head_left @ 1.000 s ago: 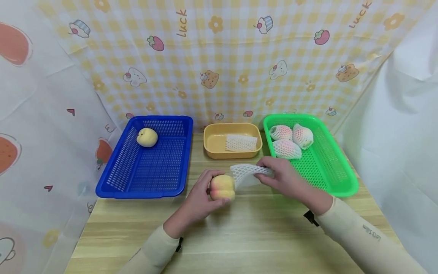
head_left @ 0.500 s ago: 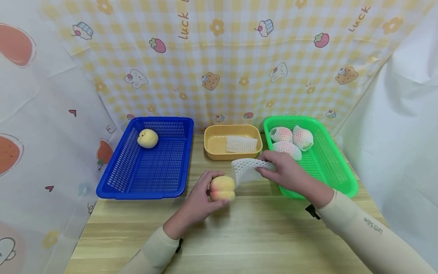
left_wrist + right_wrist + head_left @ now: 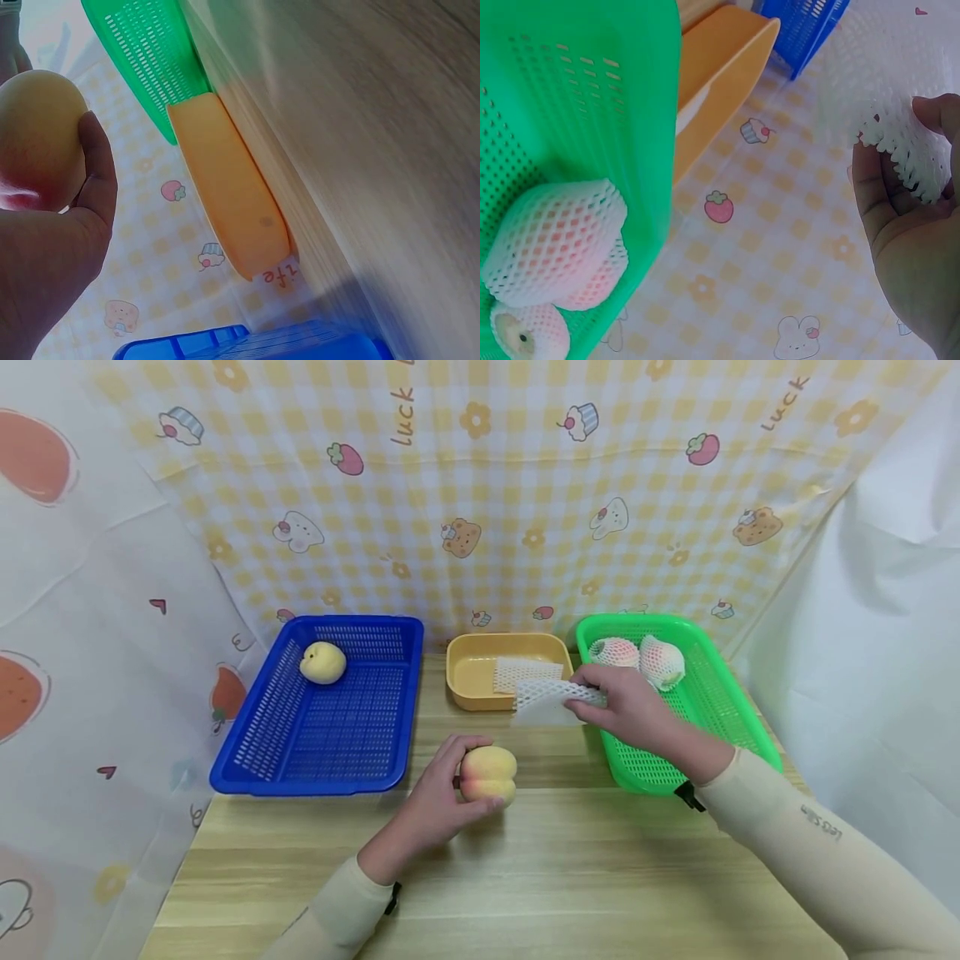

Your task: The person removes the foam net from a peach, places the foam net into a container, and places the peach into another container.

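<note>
My left hand grips a yellow peach with a red blush, held above the middle of the table. In the left wrist view the thumb curls against the side of the same peach. To the right and farther back, my right hand pinches one end of a white foam net sleeve, apart from the peach. The right wrist view has the sleeve between thumb and fingers, its scalloped edge showing. Another foam net sleeve lies flat in the yellow tray.
A blue basket at the left holds one bare peach. The green basket at the right contains several net-wrapped peaches, partly covered by my right hand in the head view. A checked curtain hangs behind the wooden table.
My right hand has moved up and back with the foam net sleeve, away from the peach, toward the yellow tray. My left hand holds the peach in the same place.
</note>
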A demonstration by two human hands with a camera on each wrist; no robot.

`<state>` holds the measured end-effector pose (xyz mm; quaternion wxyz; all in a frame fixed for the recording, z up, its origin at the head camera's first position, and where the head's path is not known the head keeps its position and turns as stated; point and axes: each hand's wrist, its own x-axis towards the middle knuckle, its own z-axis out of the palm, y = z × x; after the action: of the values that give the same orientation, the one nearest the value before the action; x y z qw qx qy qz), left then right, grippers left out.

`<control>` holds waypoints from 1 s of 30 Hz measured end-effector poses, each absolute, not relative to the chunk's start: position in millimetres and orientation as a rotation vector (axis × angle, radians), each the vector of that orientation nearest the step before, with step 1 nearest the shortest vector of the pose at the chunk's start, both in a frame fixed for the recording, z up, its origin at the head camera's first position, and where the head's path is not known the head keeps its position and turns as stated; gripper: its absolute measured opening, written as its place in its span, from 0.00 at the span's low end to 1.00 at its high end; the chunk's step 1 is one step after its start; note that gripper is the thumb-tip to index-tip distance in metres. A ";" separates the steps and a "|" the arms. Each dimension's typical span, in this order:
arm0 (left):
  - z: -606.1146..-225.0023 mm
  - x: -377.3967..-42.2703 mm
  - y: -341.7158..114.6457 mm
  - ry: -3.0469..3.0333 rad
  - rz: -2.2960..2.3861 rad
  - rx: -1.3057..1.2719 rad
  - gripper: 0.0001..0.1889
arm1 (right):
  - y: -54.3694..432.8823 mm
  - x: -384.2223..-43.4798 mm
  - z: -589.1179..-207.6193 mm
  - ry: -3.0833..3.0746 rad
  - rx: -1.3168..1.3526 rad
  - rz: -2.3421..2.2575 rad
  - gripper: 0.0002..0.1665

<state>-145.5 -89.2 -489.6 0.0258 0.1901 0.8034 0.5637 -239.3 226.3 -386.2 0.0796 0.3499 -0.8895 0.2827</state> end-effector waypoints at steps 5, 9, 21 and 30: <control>-491.4 -145.5 -90.3 2.490 1.738 0.593 0.40 | 225.9 -247.9 -383.3 -2.653 1.073 0.839 0.09; -492.7 -145.5 -91.1 2.490 1.749 0.602 0.40 | 223.2 -253.9 -383.6 -2.681 1.073 0.826 0.08; -489.0 -144.8 -92.7 2.503 1.711 0.566 0.39 | 195.8 -290.6 -370.8 -2.830 1.053 0.731 0.08; -491.0 -144.1 -93.5 2.490 1.711 0.564 0.39 | 183.5 -317.7 -370.5 -2.853 1.068 0.711 0.08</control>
<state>-144.1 -93.5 -491.0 0.0341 0.1833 0.8098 0.5563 -317.7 183.5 -370.5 0.0067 0.3414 -0.9120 0.2271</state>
